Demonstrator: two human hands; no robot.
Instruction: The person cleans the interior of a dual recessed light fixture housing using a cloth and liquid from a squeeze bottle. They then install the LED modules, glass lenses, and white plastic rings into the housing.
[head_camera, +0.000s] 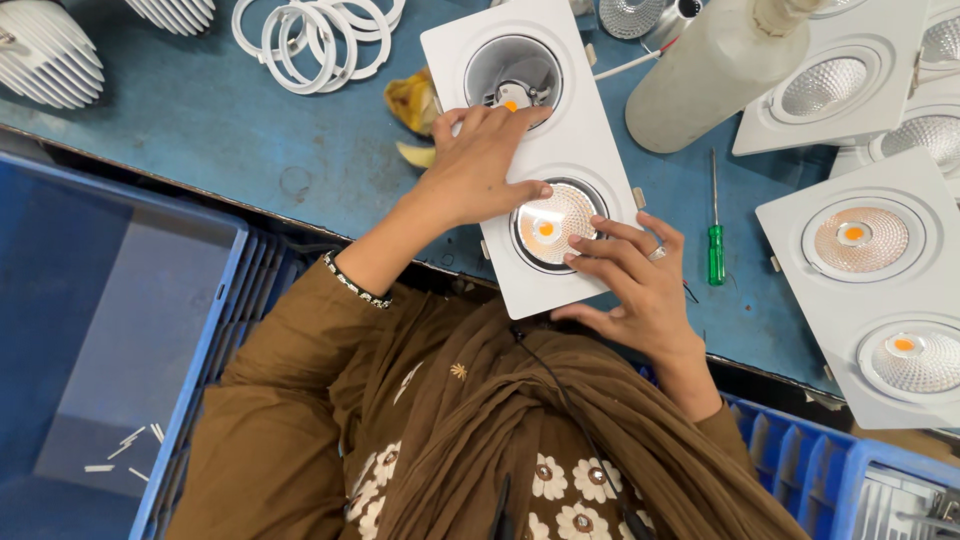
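Both hands are working the white double lamp frame (575, 165): I'm pressing my left hand (478, 165) flat on it while my right hand (635, 275), fingers spread, is steadying the lower reflector (550, 225), judging the frame light, stiff, best held by its edges.

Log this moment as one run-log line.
left hand: pressing on white twin downlight frame | right hand: fingertips at fitted reflector lamp | far opening: lamp seated deep, no reflector | green screwdriver: lying beside, untouched
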